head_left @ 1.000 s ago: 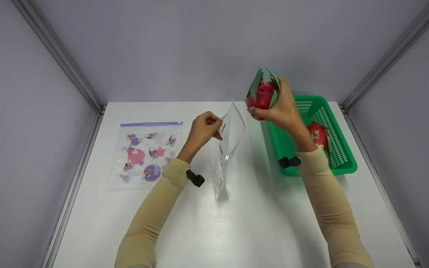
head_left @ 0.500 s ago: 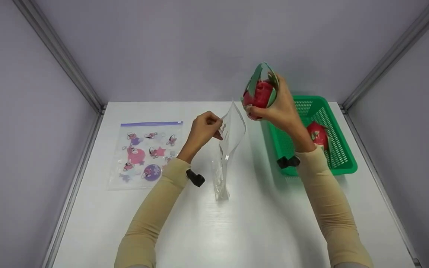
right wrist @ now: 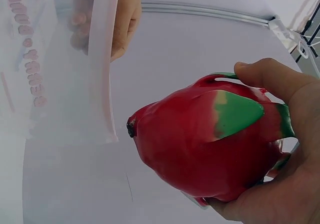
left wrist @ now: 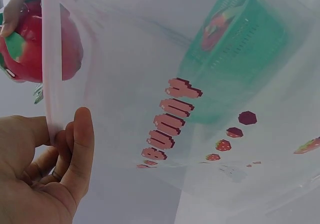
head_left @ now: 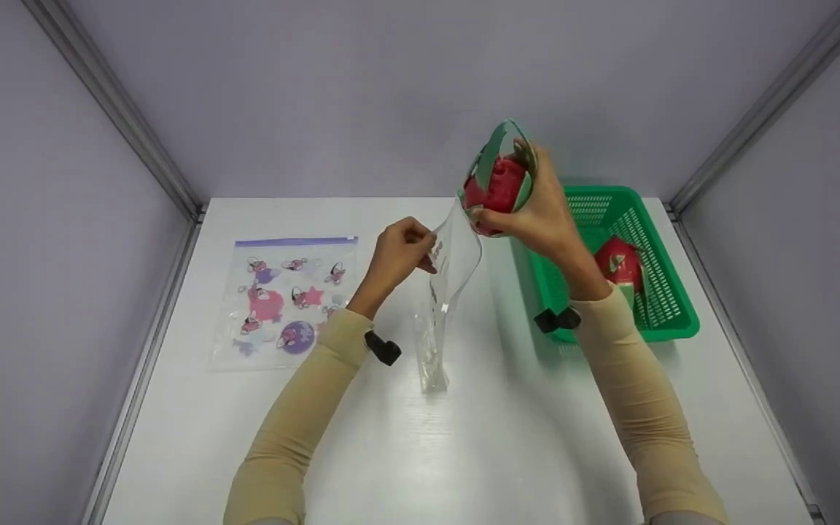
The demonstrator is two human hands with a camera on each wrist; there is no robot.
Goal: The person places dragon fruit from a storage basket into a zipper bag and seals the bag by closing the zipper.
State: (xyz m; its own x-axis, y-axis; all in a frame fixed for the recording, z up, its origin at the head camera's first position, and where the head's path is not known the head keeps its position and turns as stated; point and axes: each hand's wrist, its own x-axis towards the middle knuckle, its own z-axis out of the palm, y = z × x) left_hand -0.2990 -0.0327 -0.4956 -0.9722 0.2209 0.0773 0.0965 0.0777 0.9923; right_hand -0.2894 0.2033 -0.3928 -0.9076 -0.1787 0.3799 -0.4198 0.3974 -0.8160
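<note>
Right hand (head_left: 545, 208), fingers wrapped round a red dragon fruit (head_left: 499, 188), has moved leftward, bringing it, outside but closer, beside the mouth of the clear bag (head_left: 437, 332) pinched by the left hand (head_left: 399, 251)

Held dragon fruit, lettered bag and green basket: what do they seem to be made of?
Dragon fruit: probably moulded plastic or rubber, glossy; smooth red skin with bright highlights. 
Bag: apparently thin plastic film, translucent; the basket shows through it. 
Basket: likely rigid plastic, modest sheen; uniform green, regular slots in the walls.
</note>
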